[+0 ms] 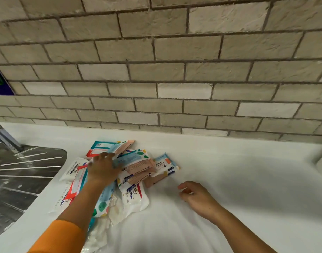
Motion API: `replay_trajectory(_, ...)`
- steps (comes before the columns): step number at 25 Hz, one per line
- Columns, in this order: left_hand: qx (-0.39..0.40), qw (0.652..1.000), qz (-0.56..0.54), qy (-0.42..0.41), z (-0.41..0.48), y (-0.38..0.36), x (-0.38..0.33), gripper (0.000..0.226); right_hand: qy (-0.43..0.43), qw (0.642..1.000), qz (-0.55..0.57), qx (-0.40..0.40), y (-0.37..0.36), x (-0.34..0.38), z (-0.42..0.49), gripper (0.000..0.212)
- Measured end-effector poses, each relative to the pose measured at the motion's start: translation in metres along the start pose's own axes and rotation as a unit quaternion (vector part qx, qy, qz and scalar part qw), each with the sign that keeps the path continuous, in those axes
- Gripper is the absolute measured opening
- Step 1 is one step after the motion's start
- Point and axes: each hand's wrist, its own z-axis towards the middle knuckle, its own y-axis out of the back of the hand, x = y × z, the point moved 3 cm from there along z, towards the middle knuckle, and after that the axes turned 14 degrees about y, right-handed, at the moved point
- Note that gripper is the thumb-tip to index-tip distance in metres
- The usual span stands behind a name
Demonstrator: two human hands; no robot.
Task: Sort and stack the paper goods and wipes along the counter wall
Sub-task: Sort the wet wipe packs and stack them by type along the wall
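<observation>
Sorting looked barely begun: the wipe packs [136,167] lay heaped on the desk [229,170] near the brick wall [156,70]. The left hand [103,167] rested on them, grip wide; the right hand [196,196] sat loose and empty. Next, matching packs probably needed separating.

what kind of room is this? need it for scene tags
Probably a kitchen or utility counter: a stainless sink drainboard with a tap at the left, a white counter, and a brick-tile wall behind it.
</observation>
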Motion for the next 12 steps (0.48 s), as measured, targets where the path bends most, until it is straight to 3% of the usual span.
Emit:
replay_trajectory(1,-0.008,0.998,-0.002,0.062,0.005,0.000,0.018,0.072,0.001,1.000,0.001,0.007,-0.004,0.001,0.000,0.022)
replay_trajectory(4,0.079,0.974,-0.032,0.209,0.020,-0.016,0.061,0.086,0.007,1.000,0.002,0.028,-0.016,0.007,0.002,0.024)
replay_trajectory(6,0.123,0.962,-0.073,0.231,0.026,-0.029,0.078,0.097,0.013,0.999,0.002,0.039,-0.021,0.013,0.004,0.026)
replay_trajectory(12,0.153,0.940,-0.141,0.270,0.054,-0.050,0.112,0.130,0.010,0.998,0.014,0.052,-0.021,0.019,0.001,0.026)
